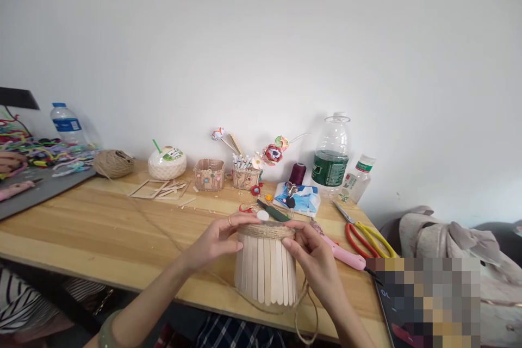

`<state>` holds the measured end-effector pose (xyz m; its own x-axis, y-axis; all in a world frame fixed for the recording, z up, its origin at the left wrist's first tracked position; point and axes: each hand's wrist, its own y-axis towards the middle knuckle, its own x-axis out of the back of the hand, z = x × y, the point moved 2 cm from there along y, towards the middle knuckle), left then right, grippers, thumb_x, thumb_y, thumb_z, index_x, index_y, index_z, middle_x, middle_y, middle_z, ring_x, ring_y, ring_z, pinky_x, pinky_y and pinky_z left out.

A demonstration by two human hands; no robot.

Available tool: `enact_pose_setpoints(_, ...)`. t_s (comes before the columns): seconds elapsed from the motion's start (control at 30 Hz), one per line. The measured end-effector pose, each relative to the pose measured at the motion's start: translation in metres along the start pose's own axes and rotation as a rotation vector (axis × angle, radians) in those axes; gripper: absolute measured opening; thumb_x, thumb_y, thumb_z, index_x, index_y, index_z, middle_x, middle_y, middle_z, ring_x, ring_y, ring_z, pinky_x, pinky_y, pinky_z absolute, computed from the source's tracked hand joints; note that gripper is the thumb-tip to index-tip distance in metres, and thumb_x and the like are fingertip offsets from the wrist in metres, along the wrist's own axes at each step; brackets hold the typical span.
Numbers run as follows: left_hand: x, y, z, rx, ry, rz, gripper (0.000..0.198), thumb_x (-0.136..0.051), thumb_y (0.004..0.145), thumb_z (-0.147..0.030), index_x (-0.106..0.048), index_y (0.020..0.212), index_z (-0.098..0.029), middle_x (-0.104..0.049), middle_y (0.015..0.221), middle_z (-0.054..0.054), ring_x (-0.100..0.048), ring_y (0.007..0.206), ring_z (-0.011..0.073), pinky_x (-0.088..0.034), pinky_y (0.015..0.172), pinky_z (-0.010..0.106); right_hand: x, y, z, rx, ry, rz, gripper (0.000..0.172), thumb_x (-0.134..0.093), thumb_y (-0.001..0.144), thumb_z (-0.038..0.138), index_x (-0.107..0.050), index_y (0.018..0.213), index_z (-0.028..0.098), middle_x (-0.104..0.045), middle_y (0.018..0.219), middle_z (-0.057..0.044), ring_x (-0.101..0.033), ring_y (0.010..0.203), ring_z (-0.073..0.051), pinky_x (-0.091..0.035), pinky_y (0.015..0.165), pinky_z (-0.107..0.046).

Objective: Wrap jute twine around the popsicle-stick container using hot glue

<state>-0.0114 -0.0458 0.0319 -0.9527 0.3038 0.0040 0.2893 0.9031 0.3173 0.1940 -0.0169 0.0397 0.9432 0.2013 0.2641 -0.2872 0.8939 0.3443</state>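
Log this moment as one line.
left hand: holding craft-stick container | right hand: holding container | twine: wound around top | scissors: lying right

Between a left hand and a right hand, a craft-stick container occupies the near side of a table, twine around its top. Along the far side, left to right, stand a twine ball, a coconut, a basket, a second basket holding flowers, a thread spool and a bottle. Scissors lie right of a glue gun.
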Motion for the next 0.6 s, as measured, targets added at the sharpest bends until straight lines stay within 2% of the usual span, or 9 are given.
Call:
enact_pose_setpoints(0.2,-0.012,0.007,-0.020,-0.075,0.275,-0.089,0.031,-0.068,0.075,-0.031,-0.070,0.104,-0.020,-0.066,0.113,0.009,-0.050,0.118,0.0290,-0.034,0.103,0.041,0.000,0.000,0.002,0.009,-0.037,-0.009,0.030,-0.058,0.076,0.045,-0.058,0.089,0.018,-0.023,0.055,0.009,-0.026,0.049,-0.010,-0.024,0.045,-0.021)
enact_pose_setpoints(0.3,-0.019,0.012,-0.024,-0.068,0.374,-0.052,0.036,-0.071,0.073,-0.029,-0.069,0.108,-0.022,-0.067,0.115,0.008,-0.053,0.115,0.0277,-0.036,0.102,0.039,-0.001,0.001,0.002,0.017,-0.046,-0.010,0.030,-0.059,0.076,0.045,-0.059,0.089,0.018,-0.023,0.055,0.009,-0.028,0.048,-0.010,-0.025,0.044,-0.021)
enact_pose_setpoints(0.4,-0.020,0.013,-0.023,-0.021,0.403,-0.043,0.034,-0.067,0.077,-0.028,-0.067,0.111,-0.022,-0.068,0.115,0.007,-0.057,0.112,0.0262,-0.040,0.100,0.038,-0.001,-0.001,0.002,0.035,-0.049,-0.027,0.032,-0.058,0.078,0.043,-0.059,0.097,0.018,-0.027,0.054,0.009,-0.031,0.048,-0.010,-0.028,0.045,-0.021)
enact_pose_setpoints(0.5,-0.016,0.011,-0.021,0.016,0.365,-0.094,0.032,-0.063,0.080,-0.028,-0.067,0.111,-0.022,-0.067,0.118,0.006,-0.058,0.112,0.0260,-0.042,0.099,0.037,0.000,-0.011,0.004,0.046,-0.048,-0.037,0.037,-0.056,0.080,0.042,-0.055,0.108,0.018,-0.035,0.055,0.008,-0.038,0.048,-0.011,-0.033,0.044,-0.021)
enact_pose_setpoints(0.57,-0.014,0.009,-0.019,0.036,0.331,-0.122,0.032,-0.063,0.080,-0.028,-0.067,0.111,-0.021,-0.065,0.120,0.006,-0.057,0.114,0.0265,-0.042,0.100,0.038,0.000,-0.024,0.007,0.045,-0.102,0.036,0.033,-0.054,0.083,0.040,-0.054,0.109,0.020,-0.044,0.058,0.006,-0.045,0.047,-0.011,-0.037,0.043,-0.022)
enact_pose_setpoints(0.6,-0.012,0.009,-0.018,0.046,0.316,-0.133,0.033,-0.063,0.080,-0.028,-0.067,0.112,-0.021,-0.065,0.121,0.006,-0.057,0.115,0.0266,-0.042,0.100,0.038,0.000,-0.032,0.011,0.069,-0.167,0.124,0.029,-0.051,0.086,0.039,-0.055,0.109,0.022,-0.049,0.061,0.004,-0.049,0.049,-0.012,-0.040,0.044,-0.022)
